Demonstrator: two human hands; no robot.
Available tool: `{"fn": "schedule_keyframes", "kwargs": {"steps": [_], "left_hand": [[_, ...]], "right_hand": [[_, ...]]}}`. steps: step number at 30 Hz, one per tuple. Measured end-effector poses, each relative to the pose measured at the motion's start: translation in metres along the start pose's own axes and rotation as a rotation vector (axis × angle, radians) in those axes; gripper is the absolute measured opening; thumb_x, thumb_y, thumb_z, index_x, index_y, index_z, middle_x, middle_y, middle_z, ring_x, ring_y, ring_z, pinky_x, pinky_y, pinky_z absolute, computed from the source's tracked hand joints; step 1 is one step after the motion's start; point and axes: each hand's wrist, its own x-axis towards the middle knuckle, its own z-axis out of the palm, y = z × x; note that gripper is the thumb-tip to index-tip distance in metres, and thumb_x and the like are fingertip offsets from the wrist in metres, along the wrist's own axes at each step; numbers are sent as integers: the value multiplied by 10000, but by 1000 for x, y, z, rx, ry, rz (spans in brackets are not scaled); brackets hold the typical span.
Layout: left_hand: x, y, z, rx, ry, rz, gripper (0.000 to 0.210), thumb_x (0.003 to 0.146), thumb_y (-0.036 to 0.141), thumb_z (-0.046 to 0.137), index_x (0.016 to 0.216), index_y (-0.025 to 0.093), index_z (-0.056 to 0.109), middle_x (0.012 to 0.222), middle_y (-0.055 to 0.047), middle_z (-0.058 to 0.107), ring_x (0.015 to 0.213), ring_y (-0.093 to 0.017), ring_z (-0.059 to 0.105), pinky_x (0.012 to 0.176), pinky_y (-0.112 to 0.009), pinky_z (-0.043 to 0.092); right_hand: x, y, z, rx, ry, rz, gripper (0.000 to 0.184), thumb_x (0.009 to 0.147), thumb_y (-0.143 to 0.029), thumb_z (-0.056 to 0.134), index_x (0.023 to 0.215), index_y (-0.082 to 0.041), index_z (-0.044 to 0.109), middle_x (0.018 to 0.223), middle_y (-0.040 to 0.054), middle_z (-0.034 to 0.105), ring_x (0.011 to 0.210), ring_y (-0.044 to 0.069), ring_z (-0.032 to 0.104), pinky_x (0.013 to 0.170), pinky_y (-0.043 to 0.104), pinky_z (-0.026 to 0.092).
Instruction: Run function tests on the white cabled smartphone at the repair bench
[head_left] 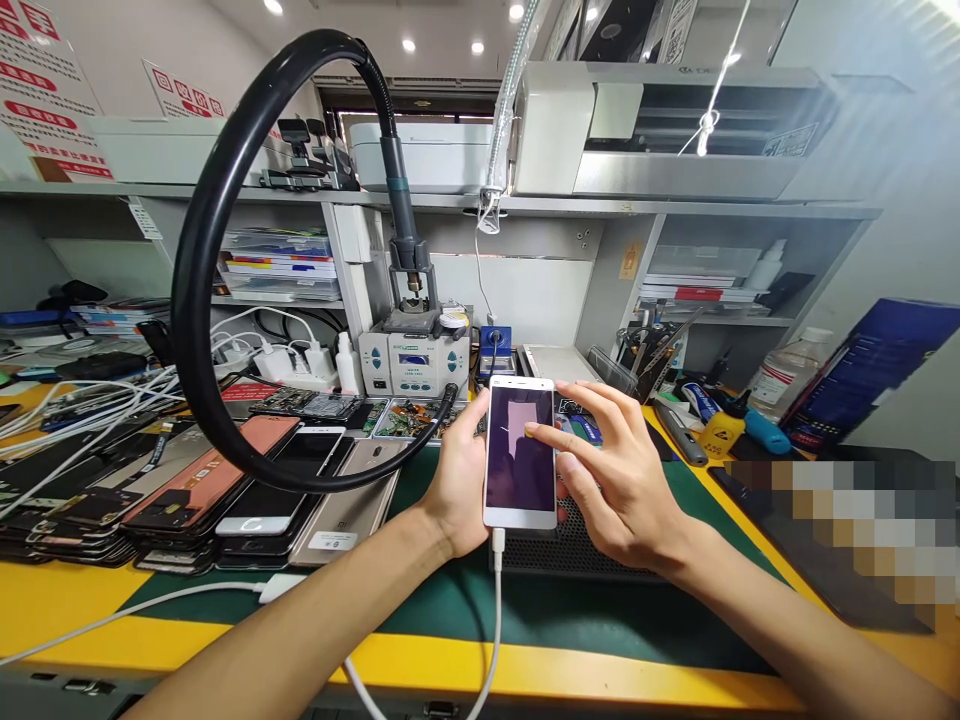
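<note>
1. Spanning the background before you, the grey shelf (420, 205) carries boxed equipment above your workbench (585, 680), whose front edge is yellow.
2. Covering the bench's middle, a green mat (585, 615) lies beneath your forearms; on it rests a black perforated panel (540, 555), partly hidden by your hands.
3. Looping on your left, a thick black hose (196, 280) arches in front of the shelf and passes over the stacked phones (217, 465).
4. Standing behind the phones, a white control box (416, 365) shows a small display and buttons.
5. Reaching in from the right, your right hand (626, 480) is unclosed: thumb and index finger stand apart, the index fingertip at the screen. Whether it presses the glass, you cannot tell.
6. Gripping from the left, your left hand (459, 490) is clamped on the white phone (517, 490), held upright above the panel, between both hands.
7. Entering the phone's lower end, a white cable (498, 590) hangs down past the bench edge.
8. Showing on the dark screen, a pale pinkish patch (521, 435) lies beside your index fingertip.
</note>
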Motion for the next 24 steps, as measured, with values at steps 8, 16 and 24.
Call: {"fn": "schedule_keyframes", "kwargs": {"steps": [8, 16, 24], "left_hand": [[-1, -1, -1, -1, 22, -13, 692, 972, 697, 409, 1254, 138, 704, 980, -131, 762, 878, -298, 730, 830, -421, 547], [0, -1, -1, -9, 34, -11, 685, 964, 700, 433, 1243, 140, 712, 963, -127, 764, 870, -298, 730, 833, -425, 547], [-1, -1, 3, 13, 71, -7, 692, 973, 701, 393, 1220, 143, 721, 952, -131, 762, 857, -297, 729, 831, -434, 550]], "right_hand": [[1, 1, 1, -9, -1, 16, 353, 954, -161, 506, 1237, -207, 712, 1512, 156, 459, 1406, 362, 395, 1116, 633, 408], [3, 3, 1, -21, -1, 33, 354, 967, -175, 491, 1245, -219, 706, 1523, 147, 439, 1409, 358, 384, 1117, 632, 406], [5, 5, 2, -38, -7, 54, 356, 979, -191, 489, 1262, -234, 700, 1537, 133, 433, 1416, 358, 378, 1126, 630, 399]]}}
